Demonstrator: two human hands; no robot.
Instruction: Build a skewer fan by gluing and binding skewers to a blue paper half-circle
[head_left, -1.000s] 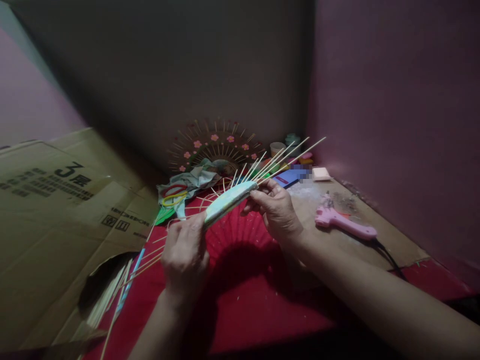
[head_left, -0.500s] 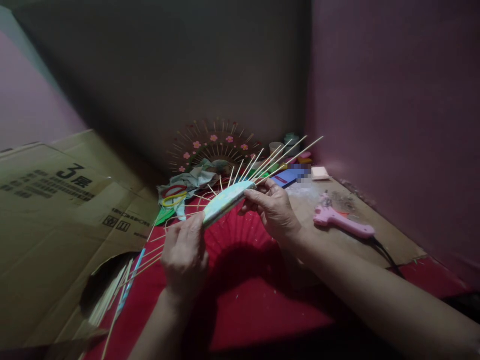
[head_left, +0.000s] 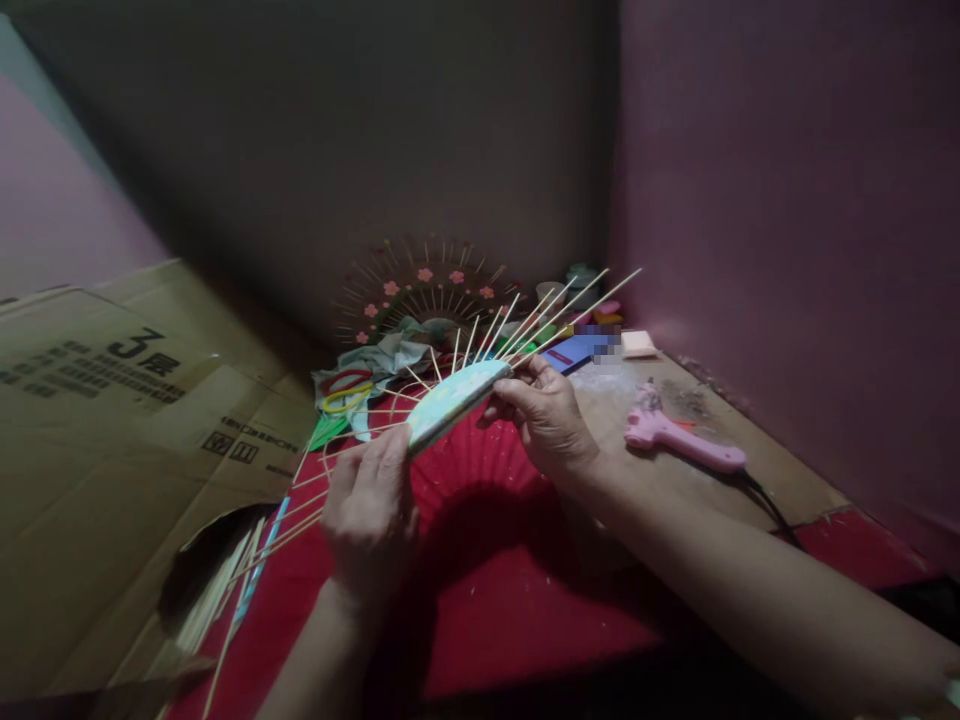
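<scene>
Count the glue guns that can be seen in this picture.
1. The pink glue gun lies on the brown board to the right of the right hand, near the wall; others may be hidden.

Two bare forearms, no sleeves in view, left hand point(head_left: 369, 515) and right hand point(head_left: 549, 420) both without gloves, no rings or watch visible in the dim light

Dim corner: grey wall point(head_left: 337, 130) meets pink wall point(head_left: 787, 200) above red floor point(head_left: 525, 620)
</scene>
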